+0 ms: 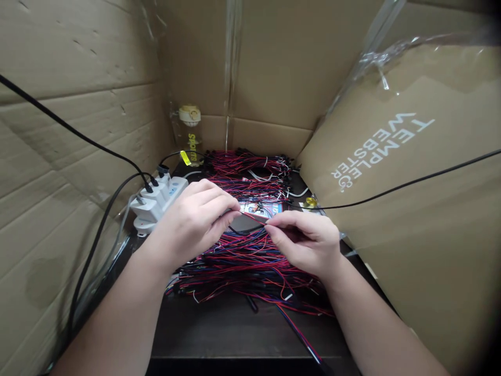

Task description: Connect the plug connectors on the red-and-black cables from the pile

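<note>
Here, we see the thin red wire spanning the gap between our left hand and right hand, long axis running sideways, dipping rightward; each grip is a narrow fingertip pinch on it, neither hand nearer, above the surface.

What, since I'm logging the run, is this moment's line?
left hand: pinching; right hand: pinching; red wire: between hands; wire bundles: beneath

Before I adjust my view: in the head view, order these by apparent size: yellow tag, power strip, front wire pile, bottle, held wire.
1. Front wire pile
2. Power strip
3. Bottle
Unranked: held wire and yellow tag; the wire looks longer but thinner.
</note>
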Demonstrator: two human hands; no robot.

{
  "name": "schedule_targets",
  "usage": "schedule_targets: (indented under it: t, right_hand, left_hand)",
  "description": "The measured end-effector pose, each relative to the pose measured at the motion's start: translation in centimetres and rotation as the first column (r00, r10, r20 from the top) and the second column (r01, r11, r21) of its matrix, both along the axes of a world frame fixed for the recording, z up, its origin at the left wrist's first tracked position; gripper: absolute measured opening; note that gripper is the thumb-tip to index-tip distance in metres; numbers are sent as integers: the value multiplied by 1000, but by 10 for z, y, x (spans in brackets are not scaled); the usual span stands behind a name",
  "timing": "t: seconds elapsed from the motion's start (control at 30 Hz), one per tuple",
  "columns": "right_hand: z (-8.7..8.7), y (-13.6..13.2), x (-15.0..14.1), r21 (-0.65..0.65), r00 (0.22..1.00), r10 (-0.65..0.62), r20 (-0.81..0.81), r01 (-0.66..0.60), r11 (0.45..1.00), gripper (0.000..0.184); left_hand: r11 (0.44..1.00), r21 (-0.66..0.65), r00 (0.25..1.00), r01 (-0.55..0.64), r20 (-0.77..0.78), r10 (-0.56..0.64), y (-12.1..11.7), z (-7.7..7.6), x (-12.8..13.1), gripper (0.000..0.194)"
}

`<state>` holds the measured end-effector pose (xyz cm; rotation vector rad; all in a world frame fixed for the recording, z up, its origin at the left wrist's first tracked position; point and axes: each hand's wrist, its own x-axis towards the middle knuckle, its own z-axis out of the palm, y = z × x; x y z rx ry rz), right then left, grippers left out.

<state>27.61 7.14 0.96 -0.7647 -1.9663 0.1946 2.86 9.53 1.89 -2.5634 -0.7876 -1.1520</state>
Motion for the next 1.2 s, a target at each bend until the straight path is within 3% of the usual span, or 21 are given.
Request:
schedule_targets:
  t: [0.1,0.3,0.4,0.5,0.63,0.7,0.77,1.03,1.1,1.2]
  right_hand:
    - [2,0,3,25,995,87,53,-89,996,6]
    - [8,-4,6,37,981,142,134,-149,988,17]
    - [12,-6,4,-165,991,92,94,-76,983,12]
    - [12,-6,1,-442,999,15,-29,-26,897,24]
    - [7,-4,1,-580,973,62,-223,-184,794,26]
    - [6,-3,2,-555,975,126,-183,-208,805,19]
    - [7,-4,1,-494,983,143,-117,-183,850,16]
    - [8,-9,-5,-231,987,103,-120,-128,964,9]
    - [5,-8,-6,-130,984,110,-143,-129,983,6]
    - [-1,-5,-8,12,980,112,-167,-112,994,7]
  left_hand:
    - [999,20,1000,-26,-13,27,-1,1,0,4]
    - [1000,24,1000,-14,6,14,-1,-1,1,6]
    - [999,28,999,29,29,-30,-2,-4,6,11]
    - [996,39,995,78,64,-80,-6,-7,12,18]
    - [992,63,986,107,123,-114,-11,-8,20,24]
    - [991,63,981,115,147,-124,-11,-7,23,23]
    - [991,56,978,122,164,-130,-11,-7,25,22]
    - [997,17,988,71,133,-72,-12,-5,26,24]
    - [1000,15,993,20,115,-22,-13,-3,23,27]
    - [986,14,978,-165,129,162,-14,-2,18,32]
